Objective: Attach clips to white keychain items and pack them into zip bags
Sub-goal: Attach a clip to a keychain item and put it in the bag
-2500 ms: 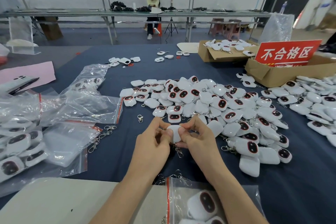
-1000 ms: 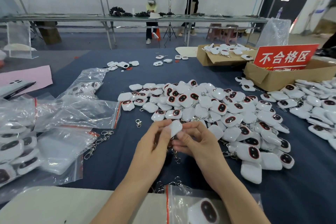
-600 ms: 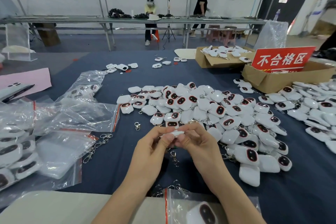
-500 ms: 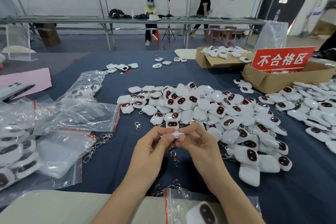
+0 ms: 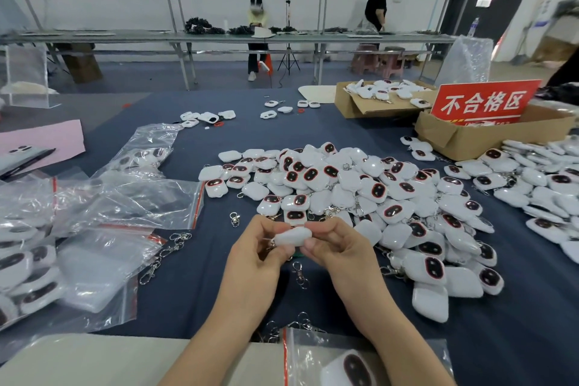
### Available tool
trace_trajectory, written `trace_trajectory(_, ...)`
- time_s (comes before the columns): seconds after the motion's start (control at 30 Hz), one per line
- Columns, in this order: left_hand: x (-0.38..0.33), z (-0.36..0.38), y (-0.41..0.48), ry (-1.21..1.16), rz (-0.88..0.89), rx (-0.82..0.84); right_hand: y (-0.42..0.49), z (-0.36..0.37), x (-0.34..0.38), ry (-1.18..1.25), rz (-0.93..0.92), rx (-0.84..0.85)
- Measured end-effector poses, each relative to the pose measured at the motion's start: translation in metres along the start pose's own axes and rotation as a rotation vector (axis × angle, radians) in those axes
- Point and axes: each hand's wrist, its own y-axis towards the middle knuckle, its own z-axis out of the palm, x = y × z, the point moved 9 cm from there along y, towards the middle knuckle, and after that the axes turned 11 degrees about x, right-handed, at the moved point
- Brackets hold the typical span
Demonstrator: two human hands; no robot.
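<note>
Dark blue cloth covers the wide surface (image 5: 313, 131), and across its middle and right sprawls a heap of white keychains (image 5: 360, 194), many showing a black oval face ringed in red. A second heap (image 5: 539, 178) lies at the right edge. Clear zip bags (image 5: 125, 200) with red seals lie crumpled at the left, some with keychains inside. Two cardboard boxes stand at the far right: the nearer box (image 5: 488, 138) bears a red sign (image 5: 482, 102) with white characters, and the farther box (image 5: 369, 108) holds more keychains. Another zip bag (image 5: 313, 357) with one keychain in it lies at the near edge. Near centre, above the cloth, the left grip (image 5: 260, 247) and the right grip (image 5: 335, 247) meet, each pinching one end of a single white keychain (image 5: 293, 236) held edge-on between thumb and fingers. A metal clip (image 5: 299, 273) shows just below it, between the two hands; whether its chain is joined to the keychain cannot be told. Loose clips (image 5: 169, 247) lie beside the left bags.
</note>
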Motion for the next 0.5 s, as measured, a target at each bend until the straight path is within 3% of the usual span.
trace_trajectory(0.4, -0.008, -0.003, -0.011, -0.030, -0.026, -0.020, -0.004, 0.009, 0.015, -0.065, -0.014, 0.005)
trace_trajectory(0.5, -0.005, -0.008, -0.022, -0.128, -0.097, -0.015, -0.005, 0.015, 0.033, -0.296, -0.099, 0.041)
